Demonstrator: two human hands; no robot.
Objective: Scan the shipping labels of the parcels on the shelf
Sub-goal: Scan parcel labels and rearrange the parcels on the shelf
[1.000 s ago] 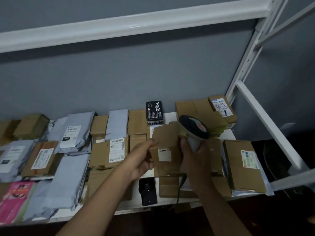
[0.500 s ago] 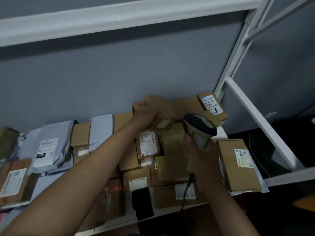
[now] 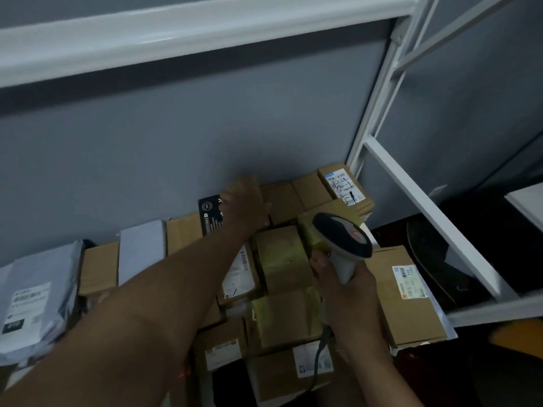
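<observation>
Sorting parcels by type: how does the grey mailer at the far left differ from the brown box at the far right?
The grey mailer is a soft, wrinkled plastic bag; the brown box is stiff, flat-sided cardboard. The mailer's label carries a black patch at its lower edge; the box's label has an orange mark at its corner. Both lie label-up on the shelf.

Boxes [image 3: 282,261] lie packed side by side on the shelf [image 3: 449,315]. My left grip [image 3: 245,205] rests on a box at the back, by the wall [image 3: 176,148]. My right grip [image 3: 342,284] holds the scanner [image 3: 342,239] over the boxes in front. Bags [image 3: 32,298] lie to the left.
</observation>
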